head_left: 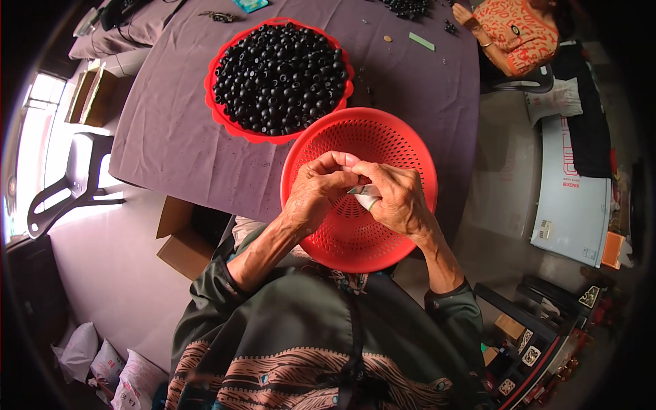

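Note:
My left hand [316,186] and my right hand [396,198] meet above a red plastic colander [365,256], fingertips pinched together. What lies between the fingertips is too small and covered to make out. A white piece with green edges [367,194] shows at the fingers of my right hand; I cannot tell whether it is wrapped round a finger or held. The colander sits at the table's near edge, in front of my body, with its perforated inside showing around my hands. Just beyond it to the left, a red scalloped basket [217,117] is heaped with small black round caps [280,75].
A purple-grey cloth covers the table [178,130]. At the far right, a person in an orange patterned top [523,34] sits near another black pile [408,8]. A green strip [421,41] lies on the cloth. A cardboard box [184,249] and a dark chair [78,178] stand left.

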`<state>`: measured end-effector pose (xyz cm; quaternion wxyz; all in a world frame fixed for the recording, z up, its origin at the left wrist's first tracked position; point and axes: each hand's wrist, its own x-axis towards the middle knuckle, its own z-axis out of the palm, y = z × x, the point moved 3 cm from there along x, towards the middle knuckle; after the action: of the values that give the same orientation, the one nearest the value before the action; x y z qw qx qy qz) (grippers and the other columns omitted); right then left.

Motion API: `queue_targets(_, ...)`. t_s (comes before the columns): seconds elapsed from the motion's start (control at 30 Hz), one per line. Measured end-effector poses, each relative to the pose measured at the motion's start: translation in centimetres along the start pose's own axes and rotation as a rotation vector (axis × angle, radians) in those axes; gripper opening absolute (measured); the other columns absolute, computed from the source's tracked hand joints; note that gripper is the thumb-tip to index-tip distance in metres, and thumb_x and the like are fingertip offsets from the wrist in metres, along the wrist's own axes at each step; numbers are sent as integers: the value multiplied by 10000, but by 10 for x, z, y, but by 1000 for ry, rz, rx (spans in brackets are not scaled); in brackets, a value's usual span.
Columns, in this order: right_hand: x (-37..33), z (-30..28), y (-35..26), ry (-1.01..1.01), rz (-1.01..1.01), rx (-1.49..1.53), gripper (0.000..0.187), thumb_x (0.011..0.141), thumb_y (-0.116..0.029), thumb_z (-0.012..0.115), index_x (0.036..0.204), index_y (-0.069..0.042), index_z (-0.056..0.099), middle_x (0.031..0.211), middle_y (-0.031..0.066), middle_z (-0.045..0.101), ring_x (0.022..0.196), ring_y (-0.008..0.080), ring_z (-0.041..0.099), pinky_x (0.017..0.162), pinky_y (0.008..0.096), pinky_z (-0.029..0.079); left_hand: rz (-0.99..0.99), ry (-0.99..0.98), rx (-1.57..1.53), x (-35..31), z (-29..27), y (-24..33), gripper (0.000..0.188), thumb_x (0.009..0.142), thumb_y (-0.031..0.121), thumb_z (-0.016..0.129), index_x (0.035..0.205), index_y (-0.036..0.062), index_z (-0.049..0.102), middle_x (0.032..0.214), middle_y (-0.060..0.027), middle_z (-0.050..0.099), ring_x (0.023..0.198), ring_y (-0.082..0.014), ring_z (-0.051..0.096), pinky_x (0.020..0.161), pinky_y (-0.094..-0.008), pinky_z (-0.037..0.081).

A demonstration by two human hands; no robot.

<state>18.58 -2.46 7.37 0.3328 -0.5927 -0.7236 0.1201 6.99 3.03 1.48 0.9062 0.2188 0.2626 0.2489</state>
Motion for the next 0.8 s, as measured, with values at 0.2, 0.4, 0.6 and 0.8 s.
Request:
queue_targets(0.2, -10, -13, 11, -29, 264, 333, 297, 792, -266, 656, 964, -48, 551, 577, 38, 516, 528, 97, 516, 532, 248, 428, 28, -13, 441, -5, 1, 6, 138, 790, -5, 540, 900, -17, 622, 904, -64, 609, 801, -140, 585, 757, -261, 459)
queue_targets(0.4, -13, -11, 16, -45, 381, 397, 334, 819, -359, 617, 902, -43, 548, 548, 4, 425, 497, 56, 381, 522, 222, 363, 504, -167, 1233, -11, 11, 15, 150, 785, 16, 578, 924, -11, 627, 913, -118, 620, 787, -201, 616, 703, -286, 493)
queue_targets(0.6, -18, -13, 22, -72, 438, 379, 373, 823, -390, 604, 863, -26, 536, 578, -5, 445, 512, 51, 378, 516, 219, 346, 574, 79, 1297, -13, 4, 52, 113, 750, 6, 619, 862, 11, 636, 796, -106, 613, 681, -194, 612, 598, -281, 484)
queue_targets(0.8, -24, -9, 28, -54, 487, 410, 389, 829, -400, 592, 865, -17, 534, 679, 37, 560, 580, 79, 483, 565, 235, 400, 883, 427, 1647, 25, -30, 105, 172, 707, 87, 638, 878, 68, 640, 790, -93, 544, 725, -258, 575, 616, -369, 464)
